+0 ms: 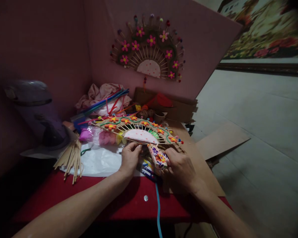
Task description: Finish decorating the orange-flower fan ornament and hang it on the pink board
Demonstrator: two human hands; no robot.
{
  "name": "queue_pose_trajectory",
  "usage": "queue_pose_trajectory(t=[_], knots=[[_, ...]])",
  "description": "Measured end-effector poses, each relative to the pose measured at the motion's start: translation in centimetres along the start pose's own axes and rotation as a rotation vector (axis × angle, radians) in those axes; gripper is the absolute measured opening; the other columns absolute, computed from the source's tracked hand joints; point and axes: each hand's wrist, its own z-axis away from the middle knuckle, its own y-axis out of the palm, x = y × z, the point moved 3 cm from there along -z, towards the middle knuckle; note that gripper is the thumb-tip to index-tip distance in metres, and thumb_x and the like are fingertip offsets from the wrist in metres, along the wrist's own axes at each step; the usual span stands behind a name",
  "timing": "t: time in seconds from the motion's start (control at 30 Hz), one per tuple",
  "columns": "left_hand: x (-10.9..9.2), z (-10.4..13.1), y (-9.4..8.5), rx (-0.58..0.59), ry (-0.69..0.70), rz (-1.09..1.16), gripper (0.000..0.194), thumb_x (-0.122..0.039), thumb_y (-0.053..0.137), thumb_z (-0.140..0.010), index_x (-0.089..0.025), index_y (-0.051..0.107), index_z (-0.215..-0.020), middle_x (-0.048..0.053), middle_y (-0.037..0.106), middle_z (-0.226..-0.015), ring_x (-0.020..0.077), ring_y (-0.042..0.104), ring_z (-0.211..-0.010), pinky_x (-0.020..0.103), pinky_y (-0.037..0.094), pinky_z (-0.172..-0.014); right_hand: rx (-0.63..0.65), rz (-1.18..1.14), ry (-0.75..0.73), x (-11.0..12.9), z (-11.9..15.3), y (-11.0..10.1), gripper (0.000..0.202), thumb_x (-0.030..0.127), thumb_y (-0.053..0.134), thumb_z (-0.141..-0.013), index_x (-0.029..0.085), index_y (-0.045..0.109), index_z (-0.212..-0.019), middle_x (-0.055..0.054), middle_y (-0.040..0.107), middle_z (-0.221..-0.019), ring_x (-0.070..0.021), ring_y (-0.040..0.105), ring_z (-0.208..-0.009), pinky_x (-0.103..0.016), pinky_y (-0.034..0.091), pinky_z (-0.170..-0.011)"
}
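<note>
A half-round decorative hand fan (140, 136) made of sticks and brown mesh is held tilted over the table. Orange felt flowers, a wavy green cord and small coloured balls decorate it, and a white dotted half-circle forms its centre. My left hand (129, 156) pinches its lower edge with closed fingers. My right hand (180, 164) is wrapped around a flower-patterned glue gun (158, 156), its tip close to the fan's lower edge. Whether the tip touches the fan I cannot tell. A light-blue cord (158, 208) hangs over the table's front edge below.
Wooden sticks (71, 157) lie at the left beside a white plastic sheet (101, 162). Bagged coloured material (105, 137), pipe cleaners (106, 100) and cloth are heaped behind. Cardboard (203, 175) covers the table's right side. A purple container (39, 112) stands left; a finished-looking fan (151, 53) hangs behind.
</note>
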Motion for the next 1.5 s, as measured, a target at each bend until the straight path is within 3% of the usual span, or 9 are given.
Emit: queue_pose_trajectory(t=[0.47,0.6,1.0,1.2,1.5], knots=[[0.2,-0.1,-0.1,-0.007,0.013,0.007,0.016,-0.031,0.067,-0.061,-0.016,0.065,-0.060,-0.001,0.057,-0.051,0.0108,0.046,-0.049,0.021,0.034,-0.046,0.014,-0.042,0.044,-0.1,0.4,-0.9,0.009,0.020,0.052,-0.076,0.019,0.057,-0.084,-0.004,0.061,-0.076,-0.0171,0.053,-0.064,-0.028,0.031,-0.057],[0.2,-0.1,-0.1,0.000,0.007,0.022,0.017,-0.032,0.068,-0.060,-0.015,0.066,-0.061,-0.001,0.058,-0.052,0.0106,0.046,-0.048,0.021,0.034,-0.046,-0.019,-0.101,0.040,0.0,0.3,-0.7,0.015,0.018,0.055,-0.071,0.019,0.058,-0.086,-0.003,0.061,-0.077,-0.0171,0.053,-0.065,-0.028,0.032,-0.059],[0.7,-0.3,-0.2,-0.013,-0.002,0.078,0.014,-0.028,0.069,-0.057,-0.015,0.066,-0.061,0.000,0.063,-0.058,0.0117,0.050,-0.054,0.022,0.040,-0.051,0.064,-0.115,-0.001,2.0,-1.8,0.6,0.026,0.005,0.048,-0.074,0.019,0.059,-0.094,-0.004,0.066,-0.089,-0.0165,0.058,-0.073,-0.027,0.033,-0.062],[0.4,0.0,-0.1,-0.032,-0.009,0.107,0.009,-0.017,0.064,-0.050,-0.015,0.065,-0.059,-0.002,0.062,-0.055,0.0113,0.049,-0.052,0.023,0.041,-0.053,0.074,-0.089,-0.058,3.0,-2.8,1.1,0.022,0.006,0.049,-0.076,0.019,0.058,-0.091,-0.004,0.066,-0.087,-0.0171,0.058,-0.073,-0.027,0.032,-0.061],[1.1,-0.3,-0.2,-0.070,-0.018,0.114,0.009,-0.018,0.065,-0.051,-0.015,0.063,-0.059,-0.002,0.061,-0.056,0.0127,0.050,-0.054,0.025,0.042,-0.054,0.086,-0.072,-0.067,3.3,-3.4,1.4,0.017,0.008,0.051,-0.078,0.018,0.058,-0.090,-0.005,0.067,-0.084,-0.0172,0.059,-0.072,-0.027,0.032,-0.060]])
